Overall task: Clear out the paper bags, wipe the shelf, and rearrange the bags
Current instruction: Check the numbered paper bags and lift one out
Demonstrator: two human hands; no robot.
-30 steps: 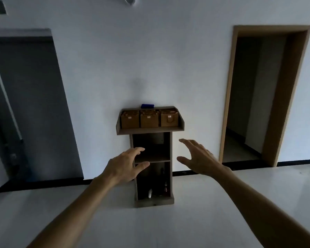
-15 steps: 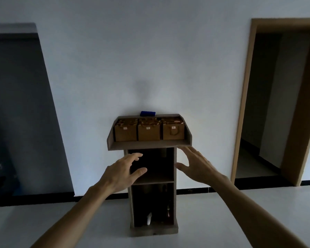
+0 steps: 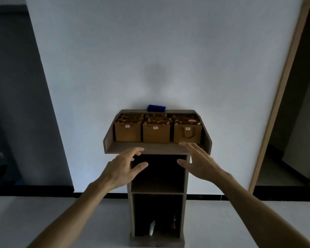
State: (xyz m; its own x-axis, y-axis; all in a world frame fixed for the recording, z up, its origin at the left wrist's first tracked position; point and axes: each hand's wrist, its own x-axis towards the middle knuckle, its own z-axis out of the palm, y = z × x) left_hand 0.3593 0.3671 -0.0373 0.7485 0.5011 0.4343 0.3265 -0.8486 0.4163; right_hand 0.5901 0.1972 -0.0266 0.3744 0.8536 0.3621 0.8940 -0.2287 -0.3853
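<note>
The stand loomed larger than a second before, both hands having risen from its middle shelf toward the top shelf point(image 3: 150, 149). Three rows of paper bags point(image 3: 156, 134) stood there just beyond the fingertips, one blue cloth point(image 3: 156, 108) behind them. The left hand point(image 3: 123, 170) and right hand point(image 3: 198, 162) hovered spread open, holding nothing.
</note>
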